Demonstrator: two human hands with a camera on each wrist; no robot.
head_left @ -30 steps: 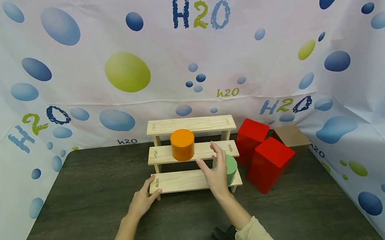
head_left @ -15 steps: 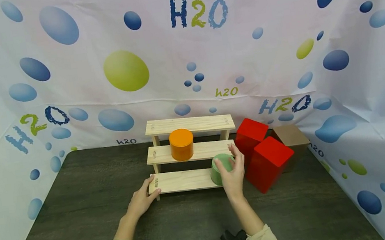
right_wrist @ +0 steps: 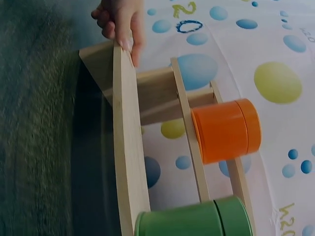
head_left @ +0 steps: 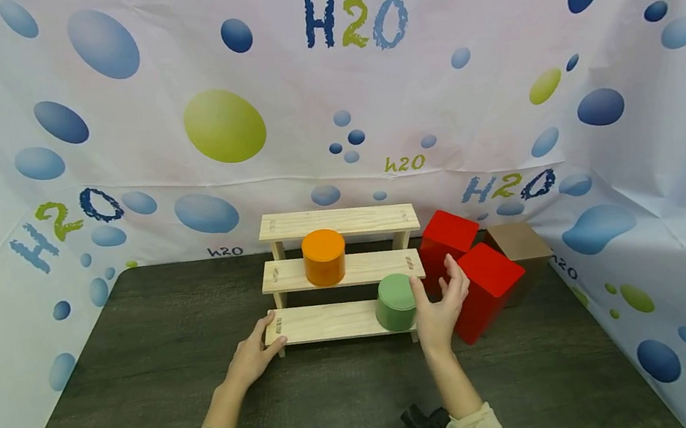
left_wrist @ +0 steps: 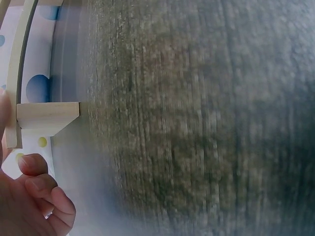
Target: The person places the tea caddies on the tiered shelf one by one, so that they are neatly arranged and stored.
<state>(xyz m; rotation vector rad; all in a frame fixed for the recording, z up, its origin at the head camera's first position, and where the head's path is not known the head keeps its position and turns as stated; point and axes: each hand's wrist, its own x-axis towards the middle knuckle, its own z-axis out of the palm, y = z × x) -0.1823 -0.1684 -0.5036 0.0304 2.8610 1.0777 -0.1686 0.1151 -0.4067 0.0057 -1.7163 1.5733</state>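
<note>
Green can [head_left: 394, 304] upright on right end of bottom shelf [head_left: 329, 322]. Right hand [head_left: 438, 314] just right of it, thumb and fingers apart, gripping nothing; can't tell if thumb touches. Left hand [head_left: 251, 357] pinches shelf's left end, well apart from can. Orange can [head_left: 324, 259] on middle shelf [head_left: 377, 266].
</note>
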